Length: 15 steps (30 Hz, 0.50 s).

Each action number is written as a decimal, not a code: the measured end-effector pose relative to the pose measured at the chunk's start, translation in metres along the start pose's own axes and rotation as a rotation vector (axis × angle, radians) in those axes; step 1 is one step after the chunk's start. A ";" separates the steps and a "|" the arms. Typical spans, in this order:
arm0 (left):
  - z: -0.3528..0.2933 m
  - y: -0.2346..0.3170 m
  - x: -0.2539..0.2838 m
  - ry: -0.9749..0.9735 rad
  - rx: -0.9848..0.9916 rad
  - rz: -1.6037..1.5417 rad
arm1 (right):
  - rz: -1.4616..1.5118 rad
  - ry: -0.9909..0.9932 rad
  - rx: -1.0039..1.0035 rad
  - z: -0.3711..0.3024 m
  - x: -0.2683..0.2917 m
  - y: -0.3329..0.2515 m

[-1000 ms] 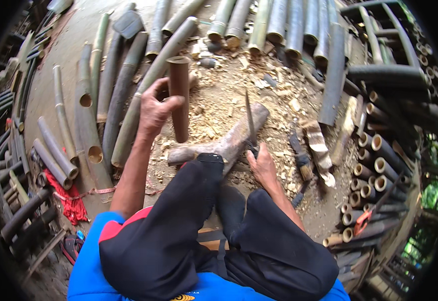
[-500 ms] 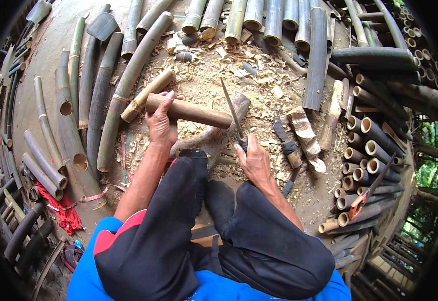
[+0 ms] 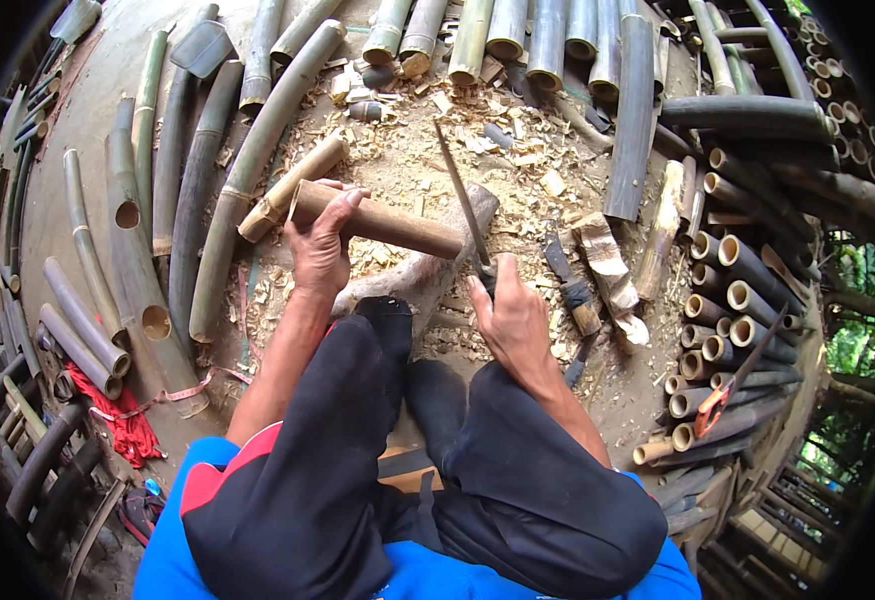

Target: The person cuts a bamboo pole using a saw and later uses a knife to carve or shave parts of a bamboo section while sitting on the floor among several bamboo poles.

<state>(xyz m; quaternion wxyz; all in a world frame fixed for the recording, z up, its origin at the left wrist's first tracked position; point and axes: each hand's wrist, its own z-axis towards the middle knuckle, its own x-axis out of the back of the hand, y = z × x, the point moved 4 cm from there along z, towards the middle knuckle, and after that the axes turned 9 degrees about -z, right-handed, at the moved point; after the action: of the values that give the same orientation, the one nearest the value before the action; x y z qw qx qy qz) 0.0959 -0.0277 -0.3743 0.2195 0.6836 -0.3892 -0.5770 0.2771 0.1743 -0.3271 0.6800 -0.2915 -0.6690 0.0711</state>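
My left hand (image 3: pixel 319 245) is closed round the left part of a short brown bamboo tube (image 3: pixel 402 228), with the thumb on top. The tube lies slanted, its right end lower and close to the blade. In my right hand (image 3: pixel 513 318) is a knife (image 3: pixel 464 195) with a long, narrow, dark blade, gripped by its handle and pointing up and away from me. The blade stands just right of the tube's end; I cannot tell whether they touch. Beneath them lies a pale log (image 3: pixel 427 280), partly hidden by the tube and my foot.
Wood chips (image 3: pixel 407 140) cover the ground ahead. A second knife (image 3: pixel 569 285) with a wrapped handle lies right of my right hand, beside a split wood block (image 3: pixel 609 270). Bamboo poles (image 3: pixel 267 170) lie at left, cut tubes (image 3: pixel 747 300) are stacked at right, and an orange-handled saw (image 3: pixel 714 408) rests there.
My left hand has turned slightly on the bamboo tube, its thumb now lying more along the top. The knife's tip has shifted a little left and away from me.
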 end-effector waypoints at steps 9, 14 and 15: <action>0.000 -0.001 -0.006 -0.035 -0.082 0.031 | -0.106 -0.119 -0.140 0.001 -0.014 0.008; -0.003 0.005 -0.014 -0.143 0.000 0.009 | 0.125 0.195 0.088 -0.008 0.029 -0.029; -0.008 0.005 -0.013 -0.140 0.010 -0.008 | 0.188 0.345 0.174 -0.010 0.037 -0.033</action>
<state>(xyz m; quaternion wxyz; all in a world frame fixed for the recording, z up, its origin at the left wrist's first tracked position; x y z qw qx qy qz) 0.1019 -0.0220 -0.3604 0.1861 0.6443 -0.4039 -0.6222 0.2805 0.1617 -0.2784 0.7975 -0.3008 -0.5037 0.1406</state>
